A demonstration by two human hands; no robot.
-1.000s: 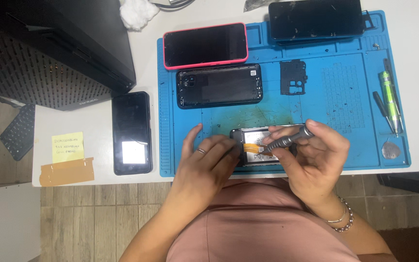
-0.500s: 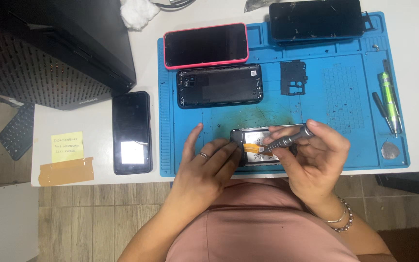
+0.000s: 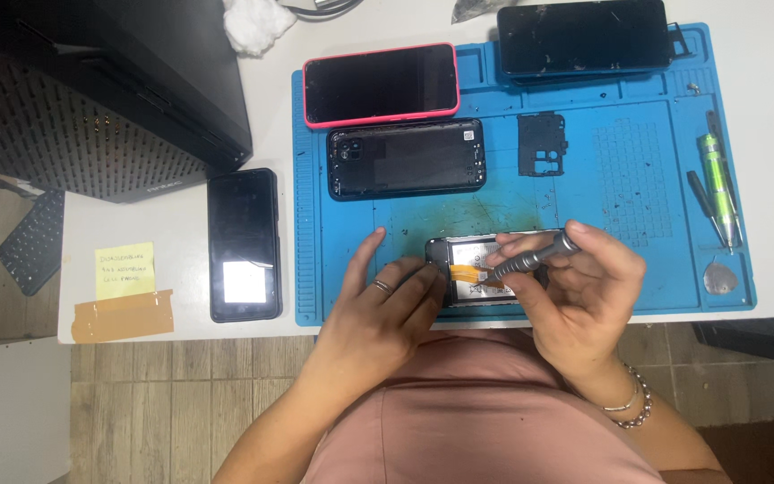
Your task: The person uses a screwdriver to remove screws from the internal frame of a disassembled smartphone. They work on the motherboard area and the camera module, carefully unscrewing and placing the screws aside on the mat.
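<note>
An opened phone [image 3: 477, 269] with an orange flex cable showing lies at the near edge of the blue work mat [image 3: 638, 179]. My left hand [image 3: 387, 300] rests on its left end and holds it down, a ring on one finger. My right hand [image 3: 575, 287] grips a grey screwdriver [image 3: 535, 255], whose tip points left into the phone's inside. Both hands cover much of the phone.
On the mat lie a red-cased phone [image 3: 380, 84], a black back cover [image 3: 407, 159], a small black frame piece [image 3: 542, 143] and a dark phone [image 3: 584, 38]. A green tool [image 3: 718, 184] and pick [image 3: 720, 278] sit right. Another black phone [image 3: 244, 244], a yellow note [image 3: 125, 270] and a black case [image 3: 91, 90] stand left.
</note>
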